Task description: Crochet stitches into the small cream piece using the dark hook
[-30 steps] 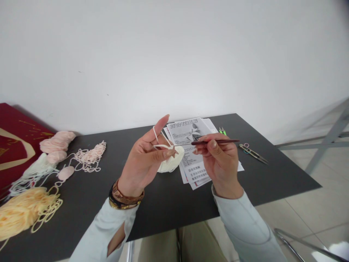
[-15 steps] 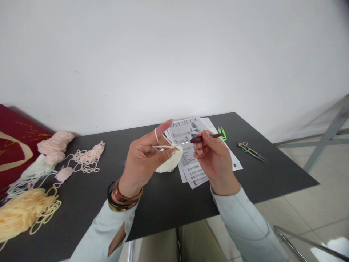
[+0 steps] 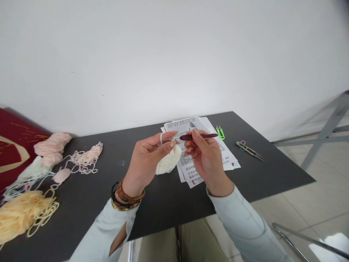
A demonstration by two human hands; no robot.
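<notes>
Looping round the left hand (image 3: 144, 158), cream yarn (image 3: 161, 138) is pinched by closed fingers above the counter (image 3: 169, 203); the dark-handled hook (image 3: 200, 136) is gripped by the right hand (image 3: 208, 158); little looks finished, much left.

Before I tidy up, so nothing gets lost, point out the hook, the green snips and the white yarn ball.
Hook (image 3: 187, 137): head view, on its dark handle.
Green snips (image 3: 222, 137): head view, on the handle.
White yarn ball (image 3: 168, 162): head view, on its front.

Right grip (image 3: 205, 156) (dark-handled tool (image 3: 186, 137) too) now closer to left grip (image 3: 145, 160)
</notes>
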